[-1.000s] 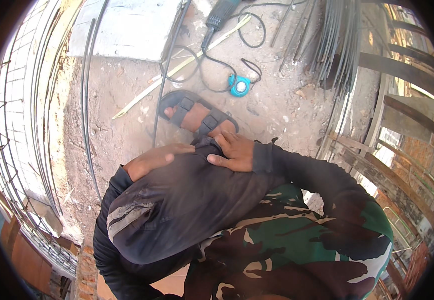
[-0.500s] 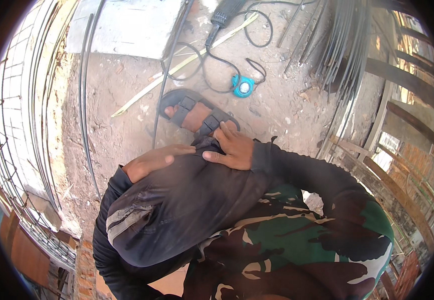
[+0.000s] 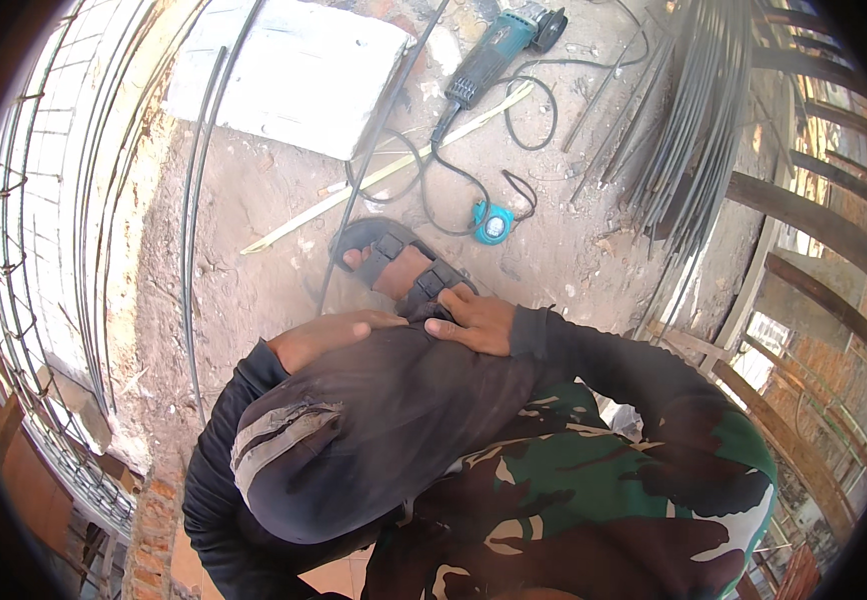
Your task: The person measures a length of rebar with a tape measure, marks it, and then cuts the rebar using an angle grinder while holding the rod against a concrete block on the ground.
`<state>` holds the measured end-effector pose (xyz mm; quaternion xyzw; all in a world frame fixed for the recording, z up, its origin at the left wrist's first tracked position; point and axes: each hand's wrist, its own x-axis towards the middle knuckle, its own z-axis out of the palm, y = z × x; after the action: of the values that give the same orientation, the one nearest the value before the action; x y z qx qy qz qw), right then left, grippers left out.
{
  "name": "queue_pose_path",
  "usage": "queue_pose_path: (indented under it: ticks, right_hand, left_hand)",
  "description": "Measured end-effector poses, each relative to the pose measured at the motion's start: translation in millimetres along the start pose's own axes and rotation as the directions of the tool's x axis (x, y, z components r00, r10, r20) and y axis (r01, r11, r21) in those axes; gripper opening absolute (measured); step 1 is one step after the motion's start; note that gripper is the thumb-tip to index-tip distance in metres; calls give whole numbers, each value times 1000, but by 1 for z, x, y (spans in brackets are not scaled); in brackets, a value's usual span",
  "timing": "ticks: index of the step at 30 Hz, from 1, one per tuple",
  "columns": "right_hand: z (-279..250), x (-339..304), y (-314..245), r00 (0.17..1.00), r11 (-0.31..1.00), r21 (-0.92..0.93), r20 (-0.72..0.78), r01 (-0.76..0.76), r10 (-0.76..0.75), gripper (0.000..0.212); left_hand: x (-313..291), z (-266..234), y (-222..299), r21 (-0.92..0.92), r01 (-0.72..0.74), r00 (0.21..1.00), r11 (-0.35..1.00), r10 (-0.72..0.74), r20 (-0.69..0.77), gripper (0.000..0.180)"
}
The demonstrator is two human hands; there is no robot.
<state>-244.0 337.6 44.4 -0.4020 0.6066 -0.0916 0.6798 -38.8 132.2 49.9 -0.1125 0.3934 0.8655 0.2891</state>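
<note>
While, in head view, left hand (image 3: 329,340) lies on dark trouser leg (image 3: 394,410) near sandal (image 3: 386,242), grip open, right hand (image 3: 482,322) touches same leg; cannot tell whether it pinches cloth. Thin rod (image 3: 357,190) runs past sandal. On floor (image 3: 564,250) ahead: tape measure (image 3: 494,223), pale strip (image 3: 309,215), grinder (image 3: 492,62), bundled rods (image 3: 699,130).

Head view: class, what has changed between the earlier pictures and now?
The view shifted, so the ground sits lower in it and the angle grinder now shows whole. Nothing was visibly taken up or released. The left hand and right hand stay on the dark trouser leg.
</note>
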Motion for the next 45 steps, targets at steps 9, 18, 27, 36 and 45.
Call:
queue_pose_path:
  ticks: [9, 18, 27, 36, 45]
  right_hand:
    - [-31, 5, 7, 983, 991, 52, 139, -127, 118, 90]
    - [-66, 17, 21, 995, 1000, -16, 100, 1, 1, 75]
    - [-225, 125, 54, 392, 836, 526, -809, 153, 437, 86]
    - [-328, 188, 98, 162, 852, 514, -836, -104, 524, 84]
    - [-218, 114, 41, 398, 600, 481, -874, 639, 277, 33]
  left_hand:
    - [5, 5, 18, -220, 42, 998, 975, -53, -43, 53]
    - [-11, -4, 9, 212, 26, 982, 977, 15, -188, 59]
    - [-24, 6, -5, 423, 78, 898, 903, 121, -423, 54]
    - [-18, 7, -10, 728, 92, 758, 680, 426, -494, 40]
    - [-17, 8, 34, 889, 174, 662, 423, 618, -424, 40]
